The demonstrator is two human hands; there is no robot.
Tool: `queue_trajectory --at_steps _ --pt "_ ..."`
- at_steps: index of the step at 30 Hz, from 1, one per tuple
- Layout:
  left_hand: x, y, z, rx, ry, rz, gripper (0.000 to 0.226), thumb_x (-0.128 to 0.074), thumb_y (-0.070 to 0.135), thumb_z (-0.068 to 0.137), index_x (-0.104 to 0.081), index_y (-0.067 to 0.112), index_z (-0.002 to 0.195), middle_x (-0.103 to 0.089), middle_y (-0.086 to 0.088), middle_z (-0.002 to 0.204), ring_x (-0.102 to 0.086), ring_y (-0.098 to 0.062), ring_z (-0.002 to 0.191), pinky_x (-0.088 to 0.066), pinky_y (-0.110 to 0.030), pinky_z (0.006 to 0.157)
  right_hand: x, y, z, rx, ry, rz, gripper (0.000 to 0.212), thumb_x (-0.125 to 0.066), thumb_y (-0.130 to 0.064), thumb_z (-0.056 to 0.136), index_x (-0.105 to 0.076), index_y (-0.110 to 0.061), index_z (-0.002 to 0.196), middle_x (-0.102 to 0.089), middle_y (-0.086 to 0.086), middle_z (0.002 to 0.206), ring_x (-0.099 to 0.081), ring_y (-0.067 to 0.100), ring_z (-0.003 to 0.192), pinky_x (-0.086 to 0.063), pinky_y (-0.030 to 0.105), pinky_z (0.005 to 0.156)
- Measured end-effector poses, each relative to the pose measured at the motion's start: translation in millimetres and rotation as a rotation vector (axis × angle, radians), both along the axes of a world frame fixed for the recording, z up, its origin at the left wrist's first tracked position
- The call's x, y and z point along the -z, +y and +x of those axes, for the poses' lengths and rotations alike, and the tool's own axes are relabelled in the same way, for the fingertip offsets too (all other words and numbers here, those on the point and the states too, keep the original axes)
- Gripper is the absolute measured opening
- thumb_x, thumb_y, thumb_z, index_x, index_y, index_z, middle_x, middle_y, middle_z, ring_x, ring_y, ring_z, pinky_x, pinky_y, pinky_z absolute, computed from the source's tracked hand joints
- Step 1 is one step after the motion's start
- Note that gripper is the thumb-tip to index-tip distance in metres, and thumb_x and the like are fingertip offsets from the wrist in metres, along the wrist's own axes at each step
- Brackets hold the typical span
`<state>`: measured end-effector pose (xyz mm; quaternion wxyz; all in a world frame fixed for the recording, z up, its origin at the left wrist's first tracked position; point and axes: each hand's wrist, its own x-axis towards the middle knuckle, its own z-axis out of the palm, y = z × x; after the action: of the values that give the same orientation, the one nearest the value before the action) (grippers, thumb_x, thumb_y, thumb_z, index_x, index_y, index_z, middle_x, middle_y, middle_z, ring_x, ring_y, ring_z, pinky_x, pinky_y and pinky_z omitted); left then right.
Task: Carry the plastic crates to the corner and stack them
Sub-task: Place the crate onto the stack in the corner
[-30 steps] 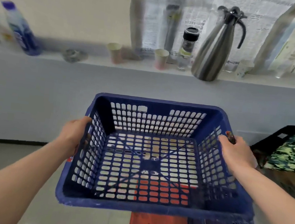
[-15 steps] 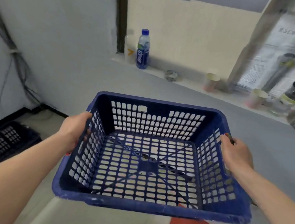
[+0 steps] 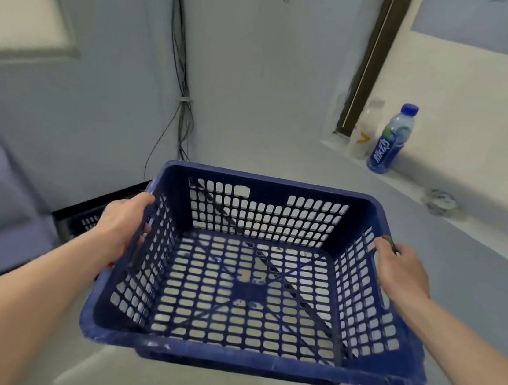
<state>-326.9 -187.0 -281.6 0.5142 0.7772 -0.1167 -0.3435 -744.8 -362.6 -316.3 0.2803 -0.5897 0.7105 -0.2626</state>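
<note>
Grey corner walls [image 3: 244, 79] rise beyond a blue crate [image 3: 244, 361] whose sides the left hand [image 3: 121, 224] and right hand [image 3: 402, 273] grip.

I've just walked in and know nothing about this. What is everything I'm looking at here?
blue crate: one, blue, held in the air in the middle, nothing in it
dark crate: one, black or dark blue, on the floor in the corner, partly hidden behind the left hand
cables: one bundle, dark, running down the wall corner
ledge: one, white, along the right wall
blue bottle: one, blue cap and label, upright on the ledge
pale bottle: one, whitish, blurred, just left of the blue bottle
small object: one, grey-white, on the ledge, too blurred to name
left hand: grips the blue crate's left wall
right hand: grips its right wall
</note>
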Motion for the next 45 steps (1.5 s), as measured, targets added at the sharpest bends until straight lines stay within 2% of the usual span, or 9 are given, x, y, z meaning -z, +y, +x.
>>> queue_trajectory --at_steps 5,12,15,19,22,27,31,40,45 --pt "-9.8 6.9 37.0 -0.157 -0.009 0.013 0.043 -0.061 0.043 0.085 -0.069 0.002 0.097 -0.064 -0.016 0.073 -0.053 -0.027 0.056 -0.045 -0.039 0.061 1.3 -58.2 73.9 -0.157 -0.044 0.026 0.056 -0.037 -0.074 0.086 -0.064 -0.028 0.101 -0.072 -0.002 0.092 -0.067 0.026 0.083 -0.053 0.046 0.082" --pt "-16.2 32.0 90.1 -0.377 -0.005 -0.012 0.062 -0.064 0.054 0.066 -0.071 0.004 0.103 -0.07 -0.019 0.078 -0.06 -0.032 0.065 -0.05 -0.045 0.067 -25.8 -106.2 182.3 -0.384 -0.051 -0.024 0.036 -0.044 -0.057 0.101 -0.053 -0.027 0.083 -0.066 0.0 0.084 -0.062 0.024 0.077 -0.047 0.042 0.076" --pt "-17.3 39.6 112.0 -0.44 -0.009 -0.023 0.059 -0.063 0.051 0.067 -0.072 0.004 0.101 -0.072 -0.023 0.082 -0.061 -0.033 0.067 -0.051 -0.046 0.068 -34.2 -115.5 226.8 -0.463 -0.065 -0.037 0.035 -0.046 -0.052 0.103 -0.049 -0.027 0.079 -0.062 -0.003 0.083 -0.057 0.02 0.075 -0.045 0.041 0.078" --pt "-8.5 46.0 149.0 -0.501 0.007 -0.03 0.058 -0.062 0.05 0.069 -0.071 0.004 0.102 -0.073 -0.029 0.098 -0.06 -0.034 0.07 -0.051 -0.047 0.068 -32.2 -127.1 285.3 -0.54 -0.073 -0.053 0.032 -0.047 -0.054 0.102 -0.055 -0.023 0.101 -0.055 -0.01 0.084 -0.054 0.019 0.079 -0.042 0.04 0.081" --pt "4.1 47.1 186.2 -0.541 0.018 -0.05 0.061 -0.061 0.049 0.069 -0.07 0.002 0.107 -0.073 -0.028 0.09 -0.057 -0.033 0.068 -0.049 -0.046 0.067 -24.6 -135.6 333.5 -0.571 -0.04 -0.068 0.038 -0.045 -0.059 0.101 -0.055 -0.024 0.11 -0.06 -0.003 0.093 -0.058 0.025 0.091 -0.044 0.041 0.083" --pt "28.5 42.6 257.6 -0.566 0.057 -0.062 0.054 -0.06 0.047 0.075 -0.071 0.001 0.101 -0.069 -0.023 0.079 -0.055 -0.032 0.067 -0.047 -0.044 0.066 -19.5 -143.6 419.4 -0.618 -0.011 -0.06 0.032 -0.046 -0.052 0.105 -0.051 -0.028 0.084 -0.056 -0.006 0.082 -0.056 0.021 0.079 -0.046 0.045 0.085" --pt "40.3 36.5 317.2 -0.58 0.081 -0.051 0.049 -0.06 0.047 0.079 -0.071 0.003 0.098 -0.067 -0.02 0.077 -0.052 -0.03 0.066 -0.045 -0.042 0.063 -9.1 -151.5 487.5 -0.603 -0.004 -0.046 0.046 -0.046 -0.058 0.102 -0.058 -0.018 0.121 -0.06 0.003 0.107 -0.058 0.029 0.101 -0.046 0.045 0.09" --pt "58.7 15.7 422.7 -0.629 0.104 -0.003 0.047 -0.059 0.046 0.084 -0.07 0.004 0.099 -0.065 -0.019 0.08 -0.055 -0.032 0.07 -0.048 -0.043 0.068 9.7 -179.2 613.2 -0.669 -0.004 -0.024 0.036 -0.047 -0.054 0.104 -0.056 -0.02 0.11 -0.059 0.005 0.102 -0.057 0.028 0.096 -0.044 0.045 0.087" --pt "79.0 -6.3 471.3 -0.688 0.129 0.051 0.046 -0.059 0.046 0.085 -0.071 0.004 0.1 -0.066 -0.019 0.082 -0.056 -0.031 0.07 -0.049 -0.043 0.066 31.4 -212.3 685.5 -0.735 -0.017 0.032 0.027 -0.049 -0.046 0.106 -0.053 -0.019 0.102 -0.056 -0.001 0.086 -0.053 0.027 0.089 -0.04 0.042 0.084"
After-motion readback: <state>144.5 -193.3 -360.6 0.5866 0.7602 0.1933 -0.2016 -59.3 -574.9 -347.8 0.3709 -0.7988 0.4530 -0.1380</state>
